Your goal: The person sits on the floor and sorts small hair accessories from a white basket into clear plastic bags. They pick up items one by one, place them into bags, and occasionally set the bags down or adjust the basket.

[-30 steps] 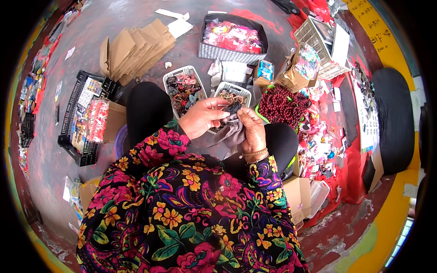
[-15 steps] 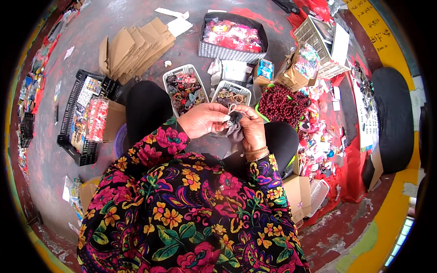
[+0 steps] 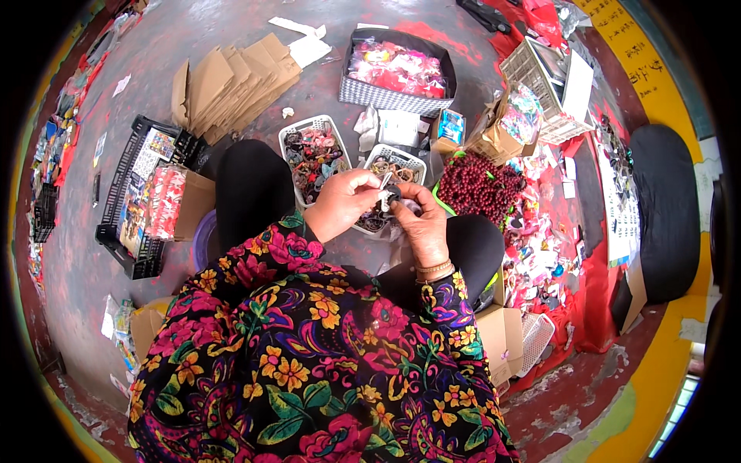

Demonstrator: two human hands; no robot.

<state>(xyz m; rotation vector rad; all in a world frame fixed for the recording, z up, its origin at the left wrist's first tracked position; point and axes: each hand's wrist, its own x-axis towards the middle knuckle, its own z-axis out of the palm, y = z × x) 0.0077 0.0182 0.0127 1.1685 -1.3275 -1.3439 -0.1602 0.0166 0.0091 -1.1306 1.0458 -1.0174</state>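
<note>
Both hands meet in front of me above the gap between my knees. My left hand [image 3: 340, 202] is closed in a pinch, with a thin pale strip or loop standing up at its fingertips. In the bent fingers of my right hand [image 3: 424, 230] is a small dark grey hair tie [image 3: 393, 193], bunched up. A whitish bit shows between the hands; its kind is too small to tell. Just beyond them stand a white basket [image 3: 305, 123] of mixed hair ties [image 3: 312, 166] and a smaller white basket [image 3: 401, 150] with more hair ties.
A green-edged container of dark red beads [image 3: 478, 185] stands right of my hands. Farther off are a checked bin [image 3: 386, 94] of pink packets and folded cardboard [image 3: 231, 81]. A black crate [image 3: 116, 193] sits left. Loose small goods [image 3: 540, 255] cover red cloth at right.
The grey fabric hanging below my right fingers is now gathered into a small dark bunch. My right hand has turned slightly, and my left fingers have curled in more.
</note>
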